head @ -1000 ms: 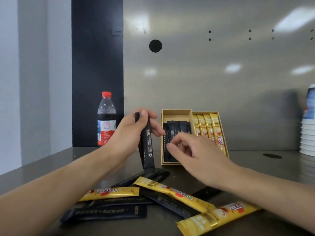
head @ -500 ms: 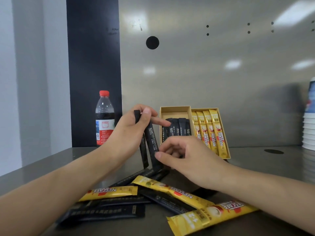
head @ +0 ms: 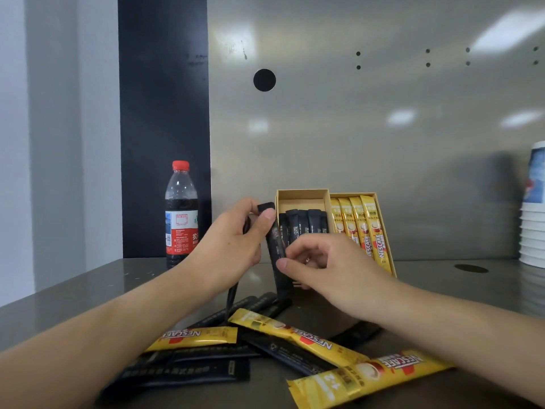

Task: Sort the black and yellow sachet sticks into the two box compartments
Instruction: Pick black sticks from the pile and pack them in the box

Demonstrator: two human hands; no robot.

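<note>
Firmly pinched black stick [head: 275,249] at its top with left hand [head: 233,246]; touched it below that grip with right hand [head: 330,270], fingers curled, hold impossible to tell; box [head: 302,199] just behind.

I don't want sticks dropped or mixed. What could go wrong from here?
1. The left hand holds an upright black stick and a dangling black stick, which may slip while the right hand reaches for the upright one.
2. The box looks tilted, so pushing sticks in could shift it.
</note>
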